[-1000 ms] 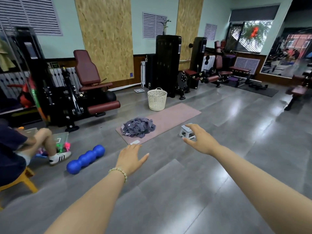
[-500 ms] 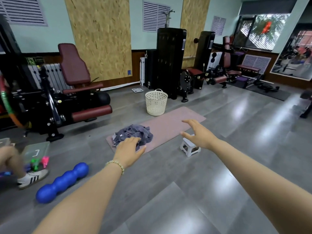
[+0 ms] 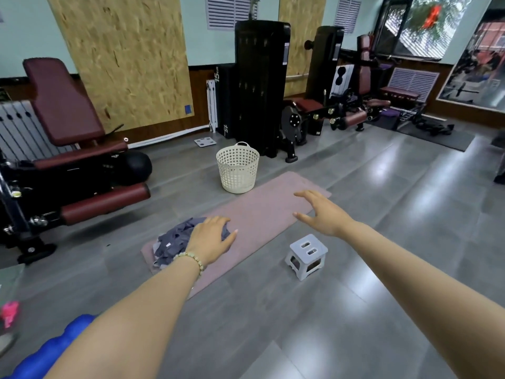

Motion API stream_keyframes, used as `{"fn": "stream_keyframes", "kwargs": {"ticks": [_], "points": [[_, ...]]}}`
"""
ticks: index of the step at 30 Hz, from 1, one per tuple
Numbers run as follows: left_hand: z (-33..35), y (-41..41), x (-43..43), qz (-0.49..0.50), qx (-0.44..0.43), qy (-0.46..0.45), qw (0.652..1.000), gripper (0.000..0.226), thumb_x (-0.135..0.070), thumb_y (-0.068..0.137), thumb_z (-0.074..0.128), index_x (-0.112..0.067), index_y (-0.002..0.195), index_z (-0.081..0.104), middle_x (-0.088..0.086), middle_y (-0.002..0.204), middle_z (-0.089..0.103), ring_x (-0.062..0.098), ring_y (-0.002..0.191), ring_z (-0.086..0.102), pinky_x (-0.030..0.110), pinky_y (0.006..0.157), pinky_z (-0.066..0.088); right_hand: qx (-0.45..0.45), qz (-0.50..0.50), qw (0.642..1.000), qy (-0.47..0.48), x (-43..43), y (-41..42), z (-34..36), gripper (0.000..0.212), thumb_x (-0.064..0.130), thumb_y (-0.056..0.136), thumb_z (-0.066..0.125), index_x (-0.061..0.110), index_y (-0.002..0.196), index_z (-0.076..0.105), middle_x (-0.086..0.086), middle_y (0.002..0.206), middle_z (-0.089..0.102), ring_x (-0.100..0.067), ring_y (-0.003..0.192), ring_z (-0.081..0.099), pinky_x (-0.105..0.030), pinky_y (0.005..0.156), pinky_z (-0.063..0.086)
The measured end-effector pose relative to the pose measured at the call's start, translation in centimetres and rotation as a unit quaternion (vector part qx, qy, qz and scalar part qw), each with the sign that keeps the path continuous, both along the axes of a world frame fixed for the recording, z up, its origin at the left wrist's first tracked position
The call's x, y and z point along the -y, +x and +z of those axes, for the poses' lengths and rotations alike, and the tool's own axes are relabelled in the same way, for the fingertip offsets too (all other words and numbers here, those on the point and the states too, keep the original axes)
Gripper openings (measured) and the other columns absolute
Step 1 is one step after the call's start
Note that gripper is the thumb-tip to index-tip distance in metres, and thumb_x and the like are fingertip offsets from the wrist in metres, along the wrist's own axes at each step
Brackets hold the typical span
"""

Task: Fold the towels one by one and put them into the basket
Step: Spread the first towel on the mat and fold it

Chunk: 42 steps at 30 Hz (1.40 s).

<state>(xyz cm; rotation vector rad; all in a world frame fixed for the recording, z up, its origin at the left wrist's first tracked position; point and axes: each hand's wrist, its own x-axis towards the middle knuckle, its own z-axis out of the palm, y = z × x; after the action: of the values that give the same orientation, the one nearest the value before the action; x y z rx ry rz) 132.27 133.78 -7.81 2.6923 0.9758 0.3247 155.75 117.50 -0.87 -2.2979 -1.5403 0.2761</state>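
A heap of grey towels (image 3: 175, 240) lies at the near left end of a pink mat (image 3: 259, 212) on the floor. A cream perforated basket (image 3: 237, 168) stands upright just beyond the mat's far edge. My left hand (image 3: 211, 239) is held out in front of the heap with its fingers spread and relaxed, holding nothing; it hides the heap's right part. My right hand (image 3: 321, 213) is stretched out over the mat's right end, fingers spread, also holding nothing. Whether either hand touches anything cannot be told.
A small white folding stool (image 3: 306, 255) stands on the grey floor just right of the mat. A blue peanut roller (image 3: 43, 348) lies at the bottom left. Dark red gym machines (image 3: 73, 160) line the left and the back wall.
The view has come closer to the mat and turned right. Both hands now appear over the mat, the left one in front of the towel heap. The seated person at left is out of view.
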Motion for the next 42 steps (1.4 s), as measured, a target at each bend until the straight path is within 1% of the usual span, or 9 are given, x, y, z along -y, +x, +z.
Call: {"fn": "stream_keyframes", "kwargs": {"ticks": [6,8,14,19,23,30,34,38,42], "points": [[-0.8,11.5,-7.7,0.046,0.006,-0.015,0.999,0.043,-0.045,0.095,0.043,-0.02,0.13,0.05,-0.001,0.131,0.054,0.02,0.122,0.046,0.031,0.097,0.034,-0.013,0.034,0.999,-0.029,-9.9,12.5,-0.6,0.057,0.04,0.093,0.052,0.022,0.143,0.033,0.003,0.149,0.032,-0.018,0.132,0.039,-0.034,0.106,0.036],[-0.5,14.0,-10.1,0.064,0.023,-0.018,0.998,0.043,-0.043,0.096,0.044,-0.018,0.131,0.05,-0.001,0.132,0.054,0.02,0.124,0.045,0.032,0.1,0.033,-0.018,0.047,0.998,-0.037,-13.0,15.3,-0.7,0.056,0.04,0.094,0.052,0.022,0.144,0.032,0.003,0.149,0.031,-0.018,0.131,0.04,-0.034,0.106,0.036],[-2.1,22.1,-20.3,0.117,0.01,-0.039,0.992,0.045,-0.043,0.096,0.045,-0.016,0.131,0.05,0.003,0.133,0.053,0.023,0.126,0.044,0.033,0.102,0.032,-0.028,0.081,0.995,-0.048,-24.1,24.2,-2.4,0.056,0.037,0.093,0.053,0.022,0.143,0.033,0.001,0.147,0.035,-0.019,0.132,0.039,-0.034,0.108,0.035],[-3.7,30.0,-30.9,0.119,0.002,-0.036,0.992,0.048,-0.046,0.095,0.043,-0.016,0.133,0.049,0.002,0.135,0.052,0.021,0.126,0.044,0.033,0.102,0.032,-0.023,0.082,0.995,-0.049,-33.7,31.9,-4.2,0.055,0.037,0.093,0.053,0.023,0.142,0.033,0.004,0.146,0.036,-0.017,0.129,0.042,-0.033,0.106,0.036],[-3.2,36.5,-38.3,0.101,0.014,-0.038,0.994,0.046,-0.045,0.096,0.043,-0.016,0.132,0.049,0.002,0.134,0.052,0.021,0.125,0.045,0.034,0.101,0.033,-0.028,0.06,0.997,-0.049,-40.8,37.6,-4.4,0.054,0.038,0.093,0.053,0.023,0.142,0.034,0.004,0.146,0.036,-0.019,0.128,0.044,-0.037,0.106,0.038],[-2.9,45.3,-48.8,0.103,0.004,-0.056,0.993,0.051,-0.05,0.095,0.038,-0.018,0.133,0.048,0.001,0.134,0.051,0.021,0.125,0.044,0.034,0.1,0.033,-0.006,0.079,0.995,-0.065,-52.4,46.7,-4.4,0.054,0.036,0.094,0.053,0.021,0.143,0.034,0.0,0.145,0.037,-0.019,0.13,0.04,-0.032,0.105,0.035],[-5.0,49.4,-54.2,0.142,-0.004,-0.066,0.988,0.046,-0.047,0.096,0.04,-0.02,0.133,0.047,0.001,0.135,0.051,0.021,0.127,0.043,0.034,0.102,0.031,0.007,0.119,0.989,-0.083,-60.7,51.5,-5.9,0.054,0.035,0.095,0.052,0.024,0.144,0.032,0.003,0.148,0.035,-0.02,0.132,0.039,-0.031,0.102,0.033],[-7.3,53.3,-59.5,0.199,-0.002,-0.09,0.976,0.046,-0.046,0.096,0.041,-0.02,0.133,0.047,0.001,0.136,0.05,0.021,0.128,0.042,0.035,0.105,0.031,-0.02,0.188,0.977,-0.099,-70.1,55.6,-8.1,0.055,0.035,0.092,0.055,0.022,0.142,0.035,0.001,0.146,0.036,-0.02,0.131,0.04,-0.038,0.107,0.036],[-8.5,57.5,-63.4,0.265,0.006,-0.111,0.958,0.048,-0.046,0.096,0.041,-0.017,0.134,0.047,0.001,0.137,0.05,0.02,0.128,0.042,0.035,0.107,0.031,-0.021,0.251,0.961,-0.114,-76.9,59.2,-9.5,0.054,0.037,0.093,0.053,0.023,0.142,0.035,0.002,0.145,0.036,-0.02,0.129,0.042,-0.039,0.106,0.037]]}}
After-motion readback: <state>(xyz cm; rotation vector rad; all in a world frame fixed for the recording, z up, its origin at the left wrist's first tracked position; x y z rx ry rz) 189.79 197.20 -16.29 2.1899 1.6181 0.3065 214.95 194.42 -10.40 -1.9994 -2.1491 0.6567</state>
